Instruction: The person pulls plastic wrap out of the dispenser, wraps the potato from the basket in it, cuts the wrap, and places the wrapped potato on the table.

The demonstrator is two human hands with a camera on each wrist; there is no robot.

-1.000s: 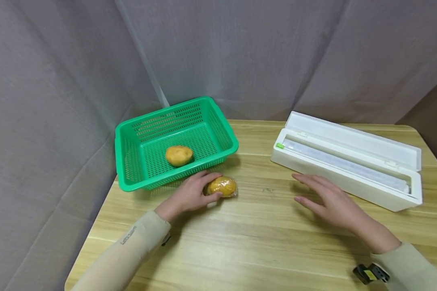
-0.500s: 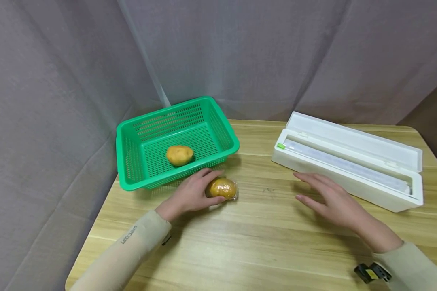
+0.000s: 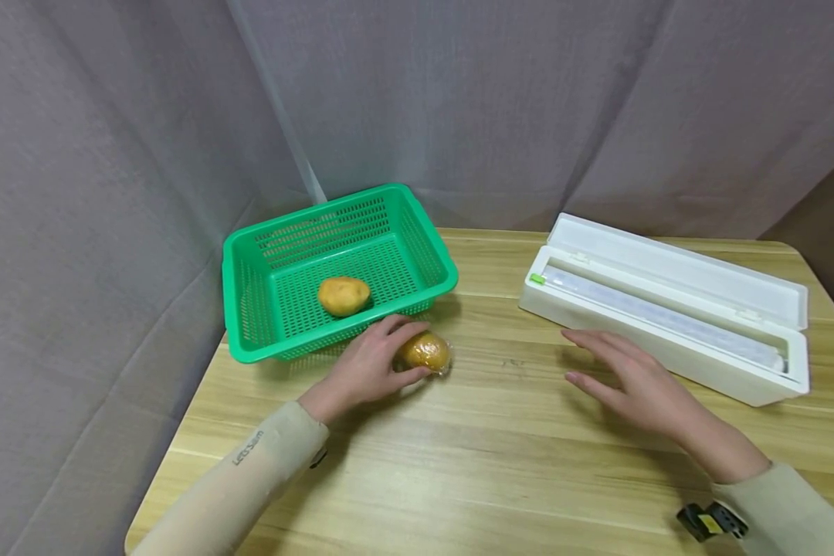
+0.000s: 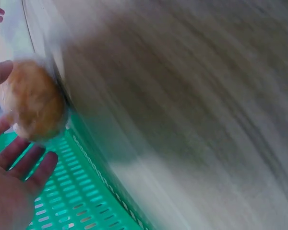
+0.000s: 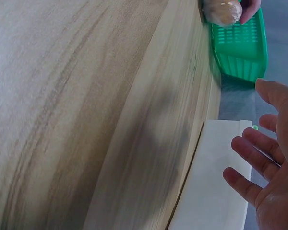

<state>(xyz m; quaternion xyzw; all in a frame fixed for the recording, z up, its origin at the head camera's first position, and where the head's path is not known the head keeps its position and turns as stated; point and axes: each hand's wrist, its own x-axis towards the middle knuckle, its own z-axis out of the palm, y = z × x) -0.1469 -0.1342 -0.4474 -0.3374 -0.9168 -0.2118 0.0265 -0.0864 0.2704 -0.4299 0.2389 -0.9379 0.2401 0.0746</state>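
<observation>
A potato in clear plastic wrap (image 3: pixel 427 353) is at my left hand (image 3: pixel 364 363), just in front of the green basket. Thumb and fingers hold it from its left side. In the left wrist view the wrapped potato (image 4: pixel 34 100) has the thumb at its upper left, while the lower fingers (image 4: pixel 26 163) spread away from it. A second, bare-looking potato (image 3: pixel 344 296) lies inside the green basket (image 3: pixel 340 340). My right hand (image 3: pixel 632 378) hovers with nothing in it, fingers apart, in front of the white cling film box (image 3: pixel 667 340).
The box's lid (image 3: pixel 681 266) is raised at the back, showing a roll of film (image 3: pixel 660 316) and a small green slider (image 3: pixel 537 279) at its left end. Grey curtains (image 3: pixel 472 108) stand behind the wooden table (image 3: pixel 445 479).
The wrapped potato has turned and tilted slightly in my left hand, staying in about the same place. My right hand has barely moved.
</observation>
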